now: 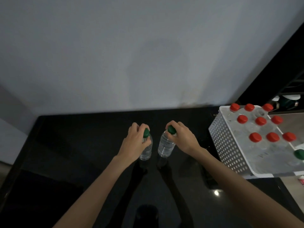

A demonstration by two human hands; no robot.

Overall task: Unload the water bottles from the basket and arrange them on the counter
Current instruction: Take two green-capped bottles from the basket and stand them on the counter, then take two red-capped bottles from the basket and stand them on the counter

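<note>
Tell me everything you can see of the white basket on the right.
The white basket looks like plastic, rectangular with rounded corners, its side wall perforated with round holes. It stands upright at the right end of the black counter, partly cut off by the frame edge. Inside stand nine red-capped bottles in three rows and one green-capped bottle nearest the person.

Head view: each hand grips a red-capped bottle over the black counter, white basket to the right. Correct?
No. In the head view the left bottle, gripped by the left hand, and the right bottle, gripped by the right hand, have green caps. The black counter and white basket to the right are as stated.
</note>
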